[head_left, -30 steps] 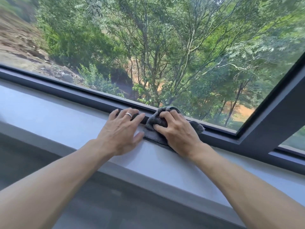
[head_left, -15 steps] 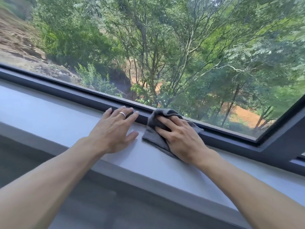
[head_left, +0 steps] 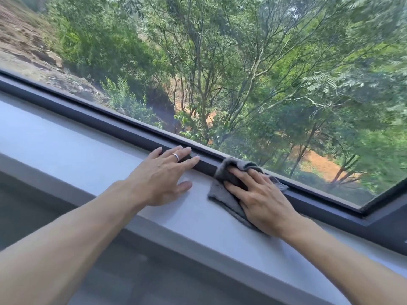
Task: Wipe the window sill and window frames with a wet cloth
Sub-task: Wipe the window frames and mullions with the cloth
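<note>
Pressing the grey cloth [head_left: 229, 194] against the lower frame [head_left: 132, 130] with my flat right hand [head_left: 262, 199], left hand [head_left: 160, 175] spread empty at nine o'clock; next, slide along.

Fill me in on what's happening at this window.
A person is wiping down the window. The right hand presses a grey cloth where the pale window sill meets the dark lower window frame, with the cloth bunched up against the frame. The left hand lies flat on the sill beside it, fingertips touching the frame, a ring on one finger. Beyond the glass are trees and a dirt slope.
</note>
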`<action>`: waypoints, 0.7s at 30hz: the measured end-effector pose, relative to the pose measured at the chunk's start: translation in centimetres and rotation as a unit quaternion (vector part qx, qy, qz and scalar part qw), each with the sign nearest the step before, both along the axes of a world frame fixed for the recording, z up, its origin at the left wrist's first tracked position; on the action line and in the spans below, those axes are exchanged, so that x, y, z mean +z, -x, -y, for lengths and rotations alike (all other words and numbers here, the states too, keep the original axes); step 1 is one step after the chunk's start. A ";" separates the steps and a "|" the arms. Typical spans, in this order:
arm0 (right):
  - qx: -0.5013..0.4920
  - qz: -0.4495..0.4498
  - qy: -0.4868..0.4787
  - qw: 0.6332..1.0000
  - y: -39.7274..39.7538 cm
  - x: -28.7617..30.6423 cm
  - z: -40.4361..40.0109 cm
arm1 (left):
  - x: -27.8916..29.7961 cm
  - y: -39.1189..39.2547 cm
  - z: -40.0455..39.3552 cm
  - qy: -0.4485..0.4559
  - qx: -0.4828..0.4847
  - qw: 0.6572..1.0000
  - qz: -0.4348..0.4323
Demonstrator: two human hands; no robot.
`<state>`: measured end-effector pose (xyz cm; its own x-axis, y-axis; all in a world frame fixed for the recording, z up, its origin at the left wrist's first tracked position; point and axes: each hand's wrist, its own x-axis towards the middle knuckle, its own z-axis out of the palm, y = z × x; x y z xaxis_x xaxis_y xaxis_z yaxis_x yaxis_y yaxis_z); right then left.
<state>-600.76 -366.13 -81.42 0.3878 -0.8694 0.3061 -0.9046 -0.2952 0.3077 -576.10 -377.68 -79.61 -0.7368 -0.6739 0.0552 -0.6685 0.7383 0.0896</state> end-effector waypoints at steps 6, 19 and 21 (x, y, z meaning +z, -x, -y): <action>-0.003 -0.014 -0.008 1.000 -3.9 0.4 4.1 | -0.4 -2.8 2.9 -0.001 0.082 0.996 -0.018; -0.048 -0.022 -0.008 0.999 -10.0 0.9 8.9 | 0.2 -6.2 5.5 0.001 0.063 0.997 -0.037; -0.049 -0.019 -0.009 0.999 -10.9 0.6 9.7 | 0.4 -7.3 6.5 0.007 0.073 0.997 -0.028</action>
